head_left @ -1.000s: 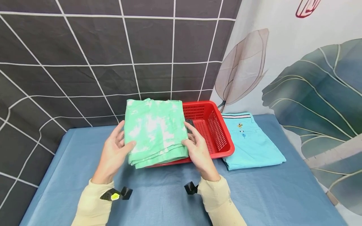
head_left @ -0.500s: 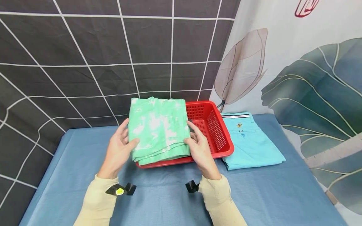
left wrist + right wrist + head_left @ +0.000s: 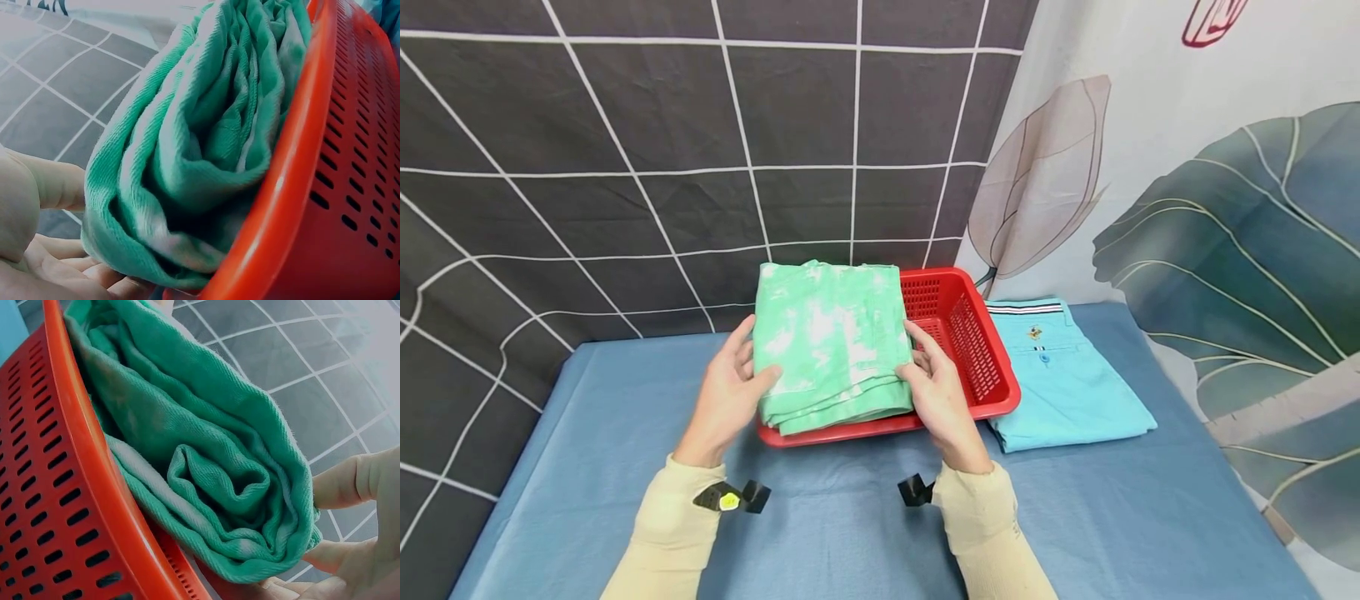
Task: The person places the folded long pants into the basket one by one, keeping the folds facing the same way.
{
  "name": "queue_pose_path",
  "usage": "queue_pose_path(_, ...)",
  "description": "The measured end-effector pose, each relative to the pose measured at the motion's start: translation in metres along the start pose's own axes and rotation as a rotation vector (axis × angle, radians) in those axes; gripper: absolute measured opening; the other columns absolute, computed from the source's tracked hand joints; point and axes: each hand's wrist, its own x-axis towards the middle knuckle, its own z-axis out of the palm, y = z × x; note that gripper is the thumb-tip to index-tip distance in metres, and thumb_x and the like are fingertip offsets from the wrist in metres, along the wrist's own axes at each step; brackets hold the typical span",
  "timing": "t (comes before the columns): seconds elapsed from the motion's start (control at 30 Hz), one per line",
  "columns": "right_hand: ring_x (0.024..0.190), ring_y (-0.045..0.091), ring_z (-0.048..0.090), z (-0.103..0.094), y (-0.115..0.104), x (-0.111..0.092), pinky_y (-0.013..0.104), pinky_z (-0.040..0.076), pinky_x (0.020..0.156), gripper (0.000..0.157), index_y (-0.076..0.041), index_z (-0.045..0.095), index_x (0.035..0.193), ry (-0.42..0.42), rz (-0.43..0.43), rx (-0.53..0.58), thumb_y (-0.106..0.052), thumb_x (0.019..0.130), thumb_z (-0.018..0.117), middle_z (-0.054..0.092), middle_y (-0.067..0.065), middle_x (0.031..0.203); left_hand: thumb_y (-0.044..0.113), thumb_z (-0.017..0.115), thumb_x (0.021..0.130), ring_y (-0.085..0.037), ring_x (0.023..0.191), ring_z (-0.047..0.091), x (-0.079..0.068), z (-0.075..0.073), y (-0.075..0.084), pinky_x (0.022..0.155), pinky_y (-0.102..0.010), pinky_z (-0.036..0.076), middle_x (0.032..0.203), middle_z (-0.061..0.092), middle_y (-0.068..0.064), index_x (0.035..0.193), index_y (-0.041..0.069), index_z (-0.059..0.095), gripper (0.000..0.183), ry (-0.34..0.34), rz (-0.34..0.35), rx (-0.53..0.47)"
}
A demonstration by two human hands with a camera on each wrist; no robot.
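Note:
A folded green-and-white tie-dye garment (image 3: 835,342) of thick twill lies over the left part of a red plastic basket (image 3: 981,354). My left hand (image 3: 726,404) grips its left edge, thumb on top and fingers beneath. At the opposite edge my right hand (image 3: 942,404) holds it the same way. In the left wrist view, the rolled layers of the garment (image 3: 169,169) rest against the red basket rim (image 3: 275,219). The right wrist view shows the garment's other end (image 3: 212,469) beside the perforated basket wall (image 3: 47,487). Most of the basket's left interior is hidden under the cloth.
Folded light-blue trousers (image 3: 1060,383) with a striped waistband lie right of the basket. A blue cloth (image 3: 827,533) covers the table. Behind stands a dark grid-patterned curtain (image 3: 685,133), with a leaf-print curtain (image 3: 1150,167) to the right.
Both hands have carried the garment a little to the right over the basket; the left hand moved more than the right. More of the basket's front-left rim now shows below the cloth.

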Motion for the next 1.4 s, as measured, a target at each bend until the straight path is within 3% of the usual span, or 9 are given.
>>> queue_pose_path(0.47,0.102,0.024,0.062,-0.007,0.002,0.003,0.028,0.054,0.076,0.061,-0.02,0.044,0.152,0.005,0.019,-0.011,-0.002,0.094,0.051,0.063,0.017,0.123,-0.004,0.057,0.097,-0.029,0.133,0.051,0.006,0.007,-0.005,0.092,-0.022,0.05,0.154,0.041,-0.017,0.162,0.013,0.015,0.08,-0.025,-0.027,0.023)
queue_pose_path(0.77,0.098,0.023,0.062,-0.008,0.002,0.004,0.027,0.054,0.074,0.062,-0.021,0.043,0.153,0.006,0.04,-0.046,-0.003,0.094,0.051,0.064,0.017,0.121,-0.003,0.058,0.097,-0.029,0.135,0.049,0.01,0.008,-0.008,0.106,-0.043,0.045,0.156,0.038,-0.018,0.162,0.01,0.013,0.08,-0.042,-0.043,0.082)
queue_pose_path(0.9,0.099,0.023,0.062,-0.008,0.002,0.004,0.027,0.053,0.075,0.062,-0.02,0.042,0.154,-0.002,0.043,-0.064,-0.004,0.095,0.051,0.064,0.017,0.122,-0.002,0.058,0.098,-0.031,0.138,0.046,0.011,0.009,-0.007,0.108,-0.047,0.042,0.159,0.033,-0.019,0.162,0.01,0.011,0.081,-0.048,-0.057,0.116)
queue_pose_path(1.13,0.098,0.024,0.063,-0.01,0.005,0.006,0.029,0.053,0.075,0.062,-0.022,0.041,0.155,-0.01,0.059,-0.095,-0.005,0.096,0.05,0.063,0.016,0.123,0.003,0.059,0.099,-0.032,0.138,0.045,0.013,0.01,-0.008,0.109,-0.045,0.042,0.162,0.027,-0.019,0.162,0.009,0.01,0.08,-0.064,-0.063,0.236)
queue_pose_path(1.27,0.094,0.023,0.062,-0.01,0.006,0.007,0.029,0.052,0.074,0.063,-0.022,0.039,0.156,-0.016,0.06,-0.118,-0.006,0.096,0.05,0.064,0.016,0.121,0.004,0.059,0.099,-0.033,0.139,0.043,0.013,0.011,-0.008,0.11,-0.045,0.04,0.162,0.026,-0.019,0.161,0.004,0.012,0.079,-0.062,-0.023,0.337)
queue_pose_path(1.4,0.093,0.023,0.064,-0.01,0.006,0.008,0.03,0.053,0.075,0.063,-0.023,0.038,0.156,-0.026,0.073,-0.14,-0.007,0.096,0.05,0.064,0.014,0.121,0.009,0.059,0.099,-0.034,0.145,0.034,0.012,0.012,-0.007,0.116,-0.049,0.03,0.163,0.025,-0.019,0.16,0.001,0.015,0.076,-0.046,0.031,0.482)
